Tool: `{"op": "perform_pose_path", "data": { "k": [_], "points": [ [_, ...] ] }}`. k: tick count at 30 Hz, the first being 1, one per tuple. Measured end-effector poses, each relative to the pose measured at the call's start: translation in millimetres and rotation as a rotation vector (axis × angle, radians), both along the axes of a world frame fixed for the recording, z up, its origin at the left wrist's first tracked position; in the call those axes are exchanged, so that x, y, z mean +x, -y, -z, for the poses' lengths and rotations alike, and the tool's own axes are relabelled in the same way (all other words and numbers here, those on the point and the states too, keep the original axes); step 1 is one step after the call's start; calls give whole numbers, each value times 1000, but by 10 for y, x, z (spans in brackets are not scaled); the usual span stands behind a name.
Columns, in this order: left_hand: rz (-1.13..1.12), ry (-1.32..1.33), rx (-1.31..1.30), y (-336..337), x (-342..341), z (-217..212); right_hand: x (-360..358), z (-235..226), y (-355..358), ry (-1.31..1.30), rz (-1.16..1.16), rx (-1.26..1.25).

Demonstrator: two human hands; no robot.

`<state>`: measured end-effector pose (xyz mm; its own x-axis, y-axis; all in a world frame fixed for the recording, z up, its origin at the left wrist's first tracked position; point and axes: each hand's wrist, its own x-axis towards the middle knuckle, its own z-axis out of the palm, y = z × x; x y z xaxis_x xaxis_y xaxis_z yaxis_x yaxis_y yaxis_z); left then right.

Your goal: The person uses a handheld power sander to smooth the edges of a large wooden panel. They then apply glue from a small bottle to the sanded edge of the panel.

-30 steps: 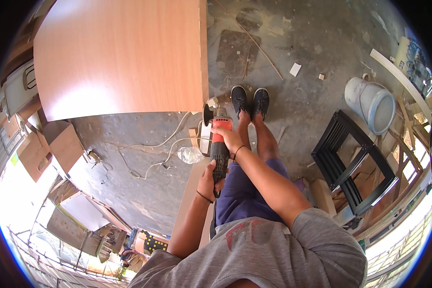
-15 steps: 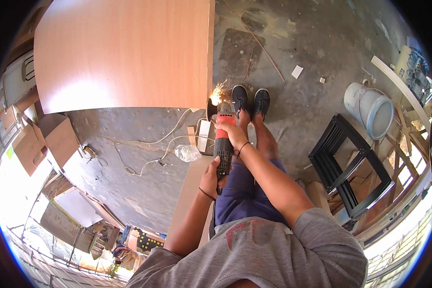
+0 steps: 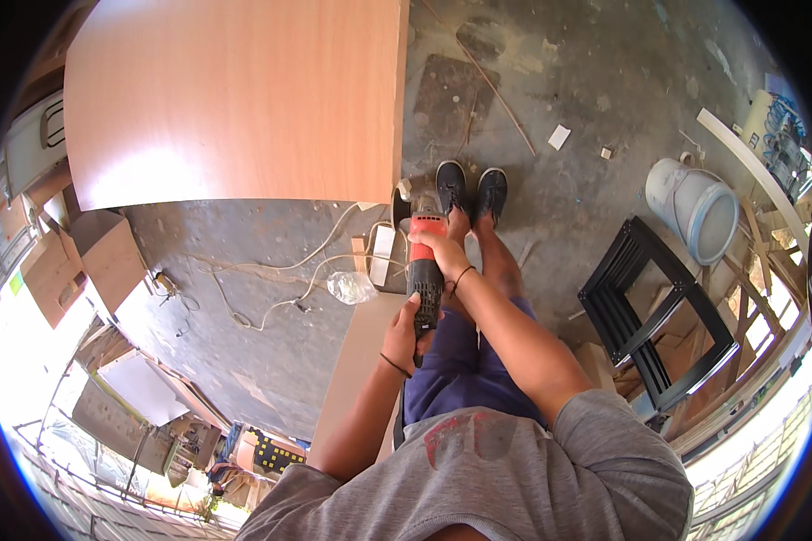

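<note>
A red and black angle grinder is held in both of my hands, its disc at the far end facing left. My left hand is wrapped round the black rear of the body. Closer to the head, my right hand grips the red part. The disc sits just below the near right corner of a wood-grain board; whether it touches anything there I cannot tell. A small pale piece shows beside the disc at that corner. No sparks show.
Loose cords trail over the floor left of me, beside a crumpled clear plastic bag. My shoes stand just beyond the grinder. At right are black frames and a white bucket. Cardboard lies at left.
The bright sparks at the disc have gone. Both hands and the grinder have shifted slightly to the right.
</note>
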<state>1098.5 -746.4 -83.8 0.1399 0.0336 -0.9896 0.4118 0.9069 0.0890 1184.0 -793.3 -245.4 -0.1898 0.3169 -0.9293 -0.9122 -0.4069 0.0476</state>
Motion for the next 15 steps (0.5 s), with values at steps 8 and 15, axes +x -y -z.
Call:
{"op": "perform_pose_path", "data": {
  "k": [8, 15],
  "points": [
    [2, 61, 47, -42, 48, 62, 210, -74, -142, 108, 85, 75],
    [31, -23, 10, 93, -77, -28, -39, -188, 15, -1, 118, 2]
  ]
}}
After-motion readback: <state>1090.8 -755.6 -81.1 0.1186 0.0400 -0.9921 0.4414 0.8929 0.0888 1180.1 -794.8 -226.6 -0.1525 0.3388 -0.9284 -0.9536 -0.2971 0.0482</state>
